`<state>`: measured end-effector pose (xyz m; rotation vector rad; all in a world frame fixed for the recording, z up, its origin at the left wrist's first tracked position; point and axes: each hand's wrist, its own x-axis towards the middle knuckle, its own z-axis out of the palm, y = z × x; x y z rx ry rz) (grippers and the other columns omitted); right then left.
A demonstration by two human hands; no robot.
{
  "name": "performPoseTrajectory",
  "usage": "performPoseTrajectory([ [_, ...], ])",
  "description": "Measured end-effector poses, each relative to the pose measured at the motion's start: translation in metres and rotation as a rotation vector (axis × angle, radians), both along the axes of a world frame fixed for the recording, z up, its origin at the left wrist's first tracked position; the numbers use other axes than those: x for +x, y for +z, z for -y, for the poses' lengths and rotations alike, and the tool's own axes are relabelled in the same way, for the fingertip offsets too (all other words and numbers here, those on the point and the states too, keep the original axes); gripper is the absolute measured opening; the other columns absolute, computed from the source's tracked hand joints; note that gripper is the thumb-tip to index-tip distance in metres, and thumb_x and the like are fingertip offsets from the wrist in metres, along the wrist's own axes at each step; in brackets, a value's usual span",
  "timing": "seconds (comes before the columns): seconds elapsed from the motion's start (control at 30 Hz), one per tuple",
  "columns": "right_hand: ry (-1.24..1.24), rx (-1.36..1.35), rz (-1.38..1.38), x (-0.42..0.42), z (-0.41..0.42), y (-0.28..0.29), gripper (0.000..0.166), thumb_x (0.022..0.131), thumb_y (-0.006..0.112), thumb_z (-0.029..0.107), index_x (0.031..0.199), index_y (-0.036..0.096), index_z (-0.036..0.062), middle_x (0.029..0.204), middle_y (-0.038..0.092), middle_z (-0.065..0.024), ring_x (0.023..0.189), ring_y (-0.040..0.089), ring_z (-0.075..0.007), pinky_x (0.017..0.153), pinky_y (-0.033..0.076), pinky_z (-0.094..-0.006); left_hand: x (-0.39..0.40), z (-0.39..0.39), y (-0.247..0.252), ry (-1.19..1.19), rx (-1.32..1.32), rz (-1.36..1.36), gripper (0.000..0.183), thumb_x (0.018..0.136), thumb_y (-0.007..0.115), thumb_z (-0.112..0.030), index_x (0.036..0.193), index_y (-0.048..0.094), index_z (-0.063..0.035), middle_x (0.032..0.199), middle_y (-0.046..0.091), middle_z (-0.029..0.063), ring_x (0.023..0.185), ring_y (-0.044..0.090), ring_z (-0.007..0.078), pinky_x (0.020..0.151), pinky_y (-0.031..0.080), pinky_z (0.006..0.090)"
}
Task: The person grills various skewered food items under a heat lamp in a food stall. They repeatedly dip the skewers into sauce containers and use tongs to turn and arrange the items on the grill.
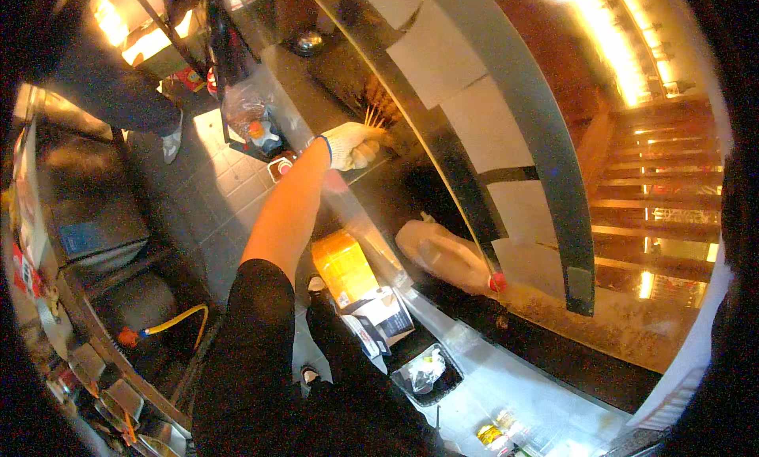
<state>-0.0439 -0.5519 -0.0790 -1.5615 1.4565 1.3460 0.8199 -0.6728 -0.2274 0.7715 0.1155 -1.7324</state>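
My left hand (pixel 354 147), in a white knit glove with a blue cuff edge, is reached out over the dark recess behind the metal counter edge. Its fingers are curled around a bundle of thin wooden sticks (pixel 373 118), whose pale ends stand out above the fist. Beside them is a dark reddish-brown, bushy mass (pixel 379 98), too blurred to name. Right of the arm, a yellow box (pixel 345 268) stands near an opened white and dark carton (pixel 388 314). A translucent container with a red cap (pixel 439 255) lies beyond the counter edge. My right hand is out of view.
A curved panel (pixel 533 131) arches over the far side. A black tray with crumpled plastic (pixel 426 371) sits on the metal counter (pixel 510 380). Another person's leg (pixel 112 95) is at upper left, near a plastic-covered bin (pixel 252 110). A yellow hose (pixel 178 317) hangs at left.
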Motion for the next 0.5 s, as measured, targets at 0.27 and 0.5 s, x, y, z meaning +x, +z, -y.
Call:
performPoseTrajectory([
  [0.27,0.340,-0.022,0.054,0.080,0.058,-0.020,0.043,0.086,0.067,0.048,0.098,0.075,0.0074,0.091,0.074,-0.0182,0.084,0.071,-0.0374,0.073,0.056,-0.0464,-0.091,-0.119,-0.034,0.192,0.149,0.421,0.045,0.092,0.067,-0.050,0.108,0.066,-0.0081,0.089,0.069,0.0137,0.078,0.069,0.0273,0.062,0.054,0.0482],
  [0.5,1.049,0.000,0.303,0.290,0.081,-0.057,0.042,0.087,0.068,0.042,0.111,0.071,0.0073,0.093,0.073,-0.0218,0.089,0.071,-0.0372,0.079,0.056,-0.0471,-0.337,-0.368,0.114,0.064,0.500,0.700,0.039,0.086,0.063,-0.040,0.086,0.074,-0.0024,0.079,0.073,0.0175,0.069,0.071,0.0294,0.068,0.058,0.0431],
])
